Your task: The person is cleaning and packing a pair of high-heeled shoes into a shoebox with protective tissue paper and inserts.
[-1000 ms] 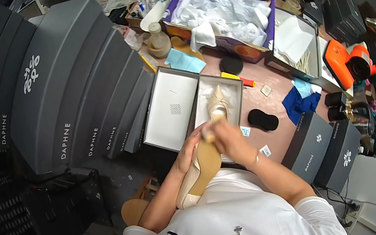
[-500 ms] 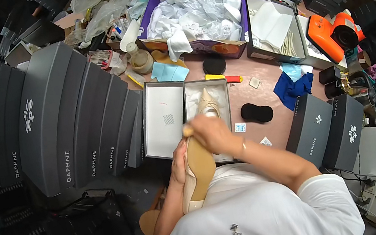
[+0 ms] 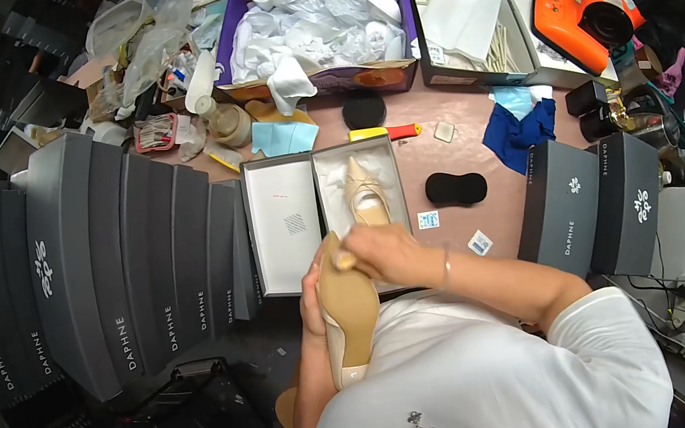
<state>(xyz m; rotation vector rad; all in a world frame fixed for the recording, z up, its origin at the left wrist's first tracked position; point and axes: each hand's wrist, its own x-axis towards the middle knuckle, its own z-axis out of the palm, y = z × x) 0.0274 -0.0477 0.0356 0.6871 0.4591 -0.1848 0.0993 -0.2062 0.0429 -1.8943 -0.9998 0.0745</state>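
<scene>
Beige shoe, raised nearer since earlier, sole up, long axis toward the open box; left hand grips its side, right hand pinches its toe.

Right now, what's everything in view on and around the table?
shoe in hands: 1, beige, sole up, over table edge
shoe in box: 1, beige, in open box
lid: 1, white inside, left of box
grey boxes: a row, left; two more right
paper box: 1, purple, top
black pads: 2, table
blue cloth: 1, right
orange tool: 1, top right
left hand: under shoe
right hand: on sole
</scene>
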